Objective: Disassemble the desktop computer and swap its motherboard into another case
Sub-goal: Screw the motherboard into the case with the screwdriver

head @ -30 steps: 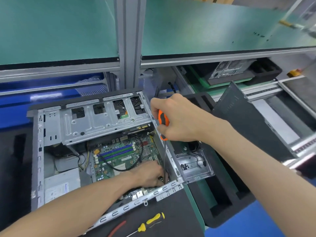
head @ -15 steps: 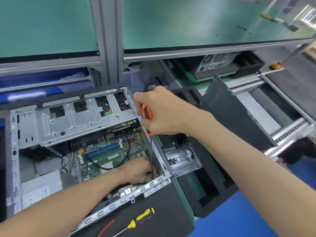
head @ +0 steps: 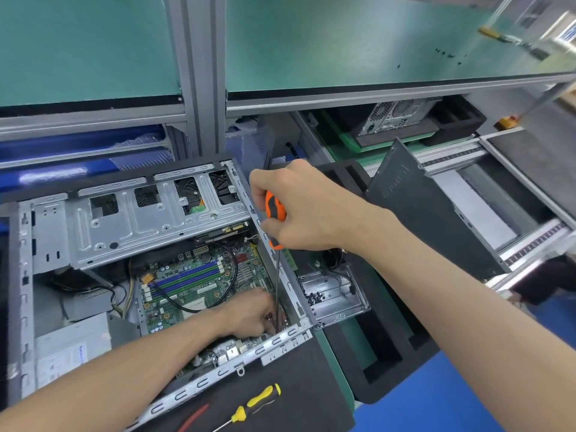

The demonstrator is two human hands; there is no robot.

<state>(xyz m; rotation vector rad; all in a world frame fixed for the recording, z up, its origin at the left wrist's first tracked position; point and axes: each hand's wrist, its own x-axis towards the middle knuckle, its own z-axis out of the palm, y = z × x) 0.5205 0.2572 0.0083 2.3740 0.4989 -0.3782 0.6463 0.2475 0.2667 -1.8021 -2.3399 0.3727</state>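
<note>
The open desktop case point(head: 19, 275) lies on its side with the green motherboard point(head: 187, 285) bare inside. My right hand point(head: 308, 210) grips the orange-and-black handle of a screwdriver point(head: 275, 207) above the case's right wall. Its long shaft runs straight down to the board's near right corner. My left hand point(head: 252, 313) reaches into the case, and its curled fingers pinch the lower end of the shaft at the tip. The tip and whatever it touches are hidden by those fingers.
A metal drive cage point(head: 140, 226) spans the case's far half, and a power supply point(head: 68, 347) sits at the near left. Right of the case are a metal tray of black screws point(head: 333, 294) and a leaning dark side panel point(head: 430, 219). A yellow screwdriver point(head: 258, 400) lies in front. Another case point(head: 396, 115) stands at the back.
The view has shifted a little to the right. Both hands stay in the same place against the case, the right on the handle and the left at the tip.
</note>
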